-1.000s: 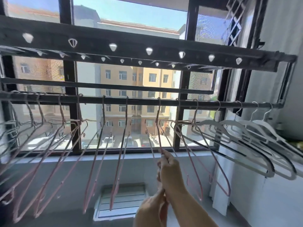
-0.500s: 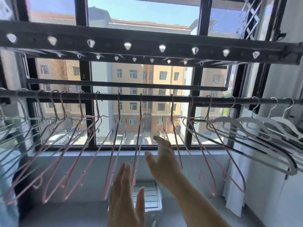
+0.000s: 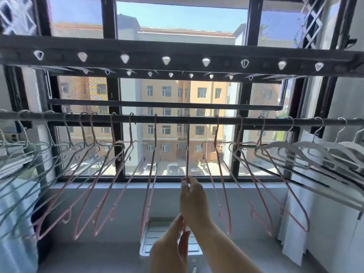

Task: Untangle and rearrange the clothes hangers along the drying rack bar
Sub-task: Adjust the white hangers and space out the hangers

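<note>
Pink thin-wire clothes hanger, hooked at the middle of the dark metal rack bar, could be unhooked or snagged on the neighbouring pink hanger to its left if tugged sideways, being pinched high between fingertips of the raised right hand and low by the left hand.

L hand cropped by btm edge. Mid pink hanger lower part hidden behind L hand & R hand. Far-left green hangers blurred, cut by edge.
</note>
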`<state>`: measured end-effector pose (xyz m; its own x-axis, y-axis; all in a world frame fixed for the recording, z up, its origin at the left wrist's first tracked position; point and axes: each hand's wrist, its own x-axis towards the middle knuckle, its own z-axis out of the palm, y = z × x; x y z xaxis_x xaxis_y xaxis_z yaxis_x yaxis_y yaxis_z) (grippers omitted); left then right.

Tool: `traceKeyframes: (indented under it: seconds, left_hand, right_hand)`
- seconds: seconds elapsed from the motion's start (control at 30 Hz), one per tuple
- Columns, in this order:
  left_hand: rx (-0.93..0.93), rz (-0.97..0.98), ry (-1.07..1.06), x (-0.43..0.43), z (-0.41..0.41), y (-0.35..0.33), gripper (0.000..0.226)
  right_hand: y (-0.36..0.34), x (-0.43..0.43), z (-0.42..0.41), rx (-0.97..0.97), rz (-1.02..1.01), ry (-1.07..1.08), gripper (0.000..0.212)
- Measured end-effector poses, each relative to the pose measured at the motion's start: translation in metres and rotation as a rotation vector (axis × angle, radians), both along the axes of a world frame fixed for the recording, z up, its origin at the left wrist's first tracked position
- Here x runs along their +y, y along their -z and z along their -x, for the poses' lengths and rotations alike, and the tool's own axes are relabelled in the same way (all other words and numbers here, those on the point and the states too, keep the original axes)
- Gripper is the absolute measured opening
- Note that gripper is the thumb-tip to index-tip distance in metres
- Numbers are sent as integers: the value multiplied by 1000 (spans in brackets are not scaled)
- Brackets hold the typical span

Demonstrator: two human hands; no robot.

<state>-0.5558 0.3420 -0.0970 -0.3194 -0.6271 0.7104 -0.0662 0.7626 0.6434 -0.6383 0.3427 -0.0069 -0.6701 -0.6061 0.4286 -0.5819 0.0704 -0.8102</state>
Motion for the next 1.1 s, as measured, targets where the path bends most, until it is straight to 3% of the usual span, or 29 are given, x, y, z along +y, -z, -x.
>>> traceKeyframes:
  seconds: [0.27, 0.57, 0.73, 0.83, 0.93, 1.03, 1.1]
  left_hand:
    - [1, 38, 9, 13, 7, -9, 84]
    - [19, -39, 69, 24, 6, -19, 59]
    - [-5, -50, 94, 20, -3, -16, 57]
    - [86, 87, 16, 19, -24, -26, 47]
    - [228, 232, -138, 12, -49, -40, 51]
    - [84, 118, -255, -2, -63, -41, 66]
    - [1, -49, -249, -6, -65, -36, 67]
  right_hand:
    - [-3, 12, 10, -29, 3, -1, 31]
    - [-7, 20, 12, -35, -31, -10, 29]
    - [-9, 25, 9, -109, -71, -45, 30]
    - [-14, 34, 3, 31, -73, 20, 39]
    - [-26, 42, -17, 271, 102, 48, 41]
    - [-37, 37, -41, 410, 161, -39, 39]
    - [-40, 28, -55, 383, 92, -137, 43]
